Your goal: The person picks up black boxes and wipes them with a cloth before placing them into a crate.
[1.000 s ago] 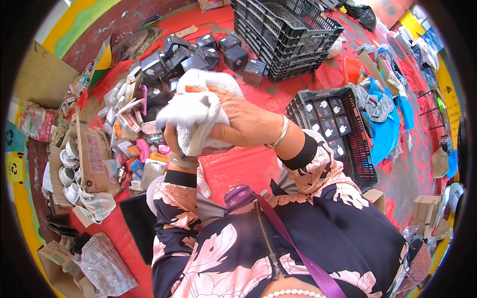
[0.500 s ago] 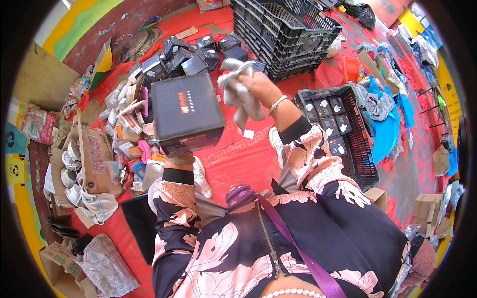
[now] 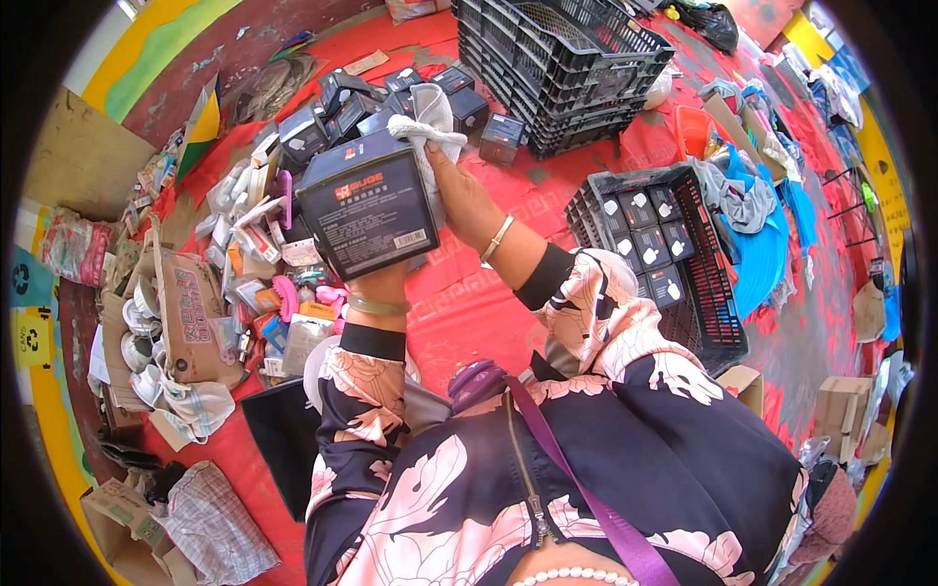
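Note:
A black cardboard box [image 3: 366, 220] is held up in front of me, tilted so its printed side with a barcode label faces me. My left hand [image 3: 379, 281] grips it from beneath; the box hides most of those fingers. In my right hand [image 3: 461, 200] is a light grey cloth [image 3: 431, 112], pressed against the box's right side and upper edge. The thumb shows on the cloth, while the other fingers are largely covered. Behind the held box, several similar black boxes [image 3: 301, 135] lie in a loose pile, and one small box [image 3: 501, 139] stands apart.
To the right, a black plastic crate [image 3: 721, 298] contains rows of small black boxes. Stacked black crates [image 3: 557, 78] rise at the back. Mixed small goods [image 3: 256, 239] heap up on the left beside an opened carton [image 3: 191, 317] of white cups. Red sheeting [image 3: 469, 322] covers the floor.
My right hand has brought the cloth down and left onto the box. The box has turned, its barcode side now showing instead of its plain top.

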Available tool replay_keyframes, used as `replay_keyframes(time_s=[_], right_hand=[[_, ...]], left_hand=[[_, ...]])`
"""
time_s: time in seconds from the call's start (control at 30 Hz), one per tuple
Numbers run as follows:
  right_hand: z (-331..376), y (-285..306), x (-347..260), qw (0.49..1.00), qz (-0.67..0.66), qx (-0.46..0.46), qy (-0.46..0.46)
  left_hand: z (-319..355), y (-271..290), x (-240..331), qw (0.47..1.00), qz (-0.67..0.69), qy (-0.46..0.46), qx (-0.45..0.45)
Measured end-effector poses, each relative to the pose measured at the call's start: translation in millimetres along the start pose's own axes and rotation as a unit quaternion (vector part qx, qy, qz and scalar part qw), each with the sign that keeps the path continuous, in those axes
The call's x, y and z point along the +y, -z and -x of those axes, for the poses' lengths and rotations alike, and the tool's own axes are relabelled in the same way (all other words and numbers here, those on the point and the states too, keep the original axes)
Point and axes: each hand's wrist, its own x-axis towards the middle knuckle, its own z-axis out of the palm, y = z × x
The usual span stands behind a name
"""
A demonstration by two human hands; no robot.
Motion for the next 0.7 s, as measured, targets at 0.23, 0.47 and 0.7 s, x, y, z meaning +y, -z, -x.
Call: replay_keyframes(time_s=[0.23,0.47,0.7], right_hand=[[15,-2,39,0.995,0.070,0.002,0.067],[38,15,55,0.900,0.381,-0.034,0.211],[-5,76,6,0.993,0.092,0.001,0.068]], left_hand=[[-32,11,-7,0.456,0.801,0.368,0.126],[-53,32,17,0.468,0.760,0.387,0.232],[-21,24,-18,0.414,0.862,0.279,0.085]])
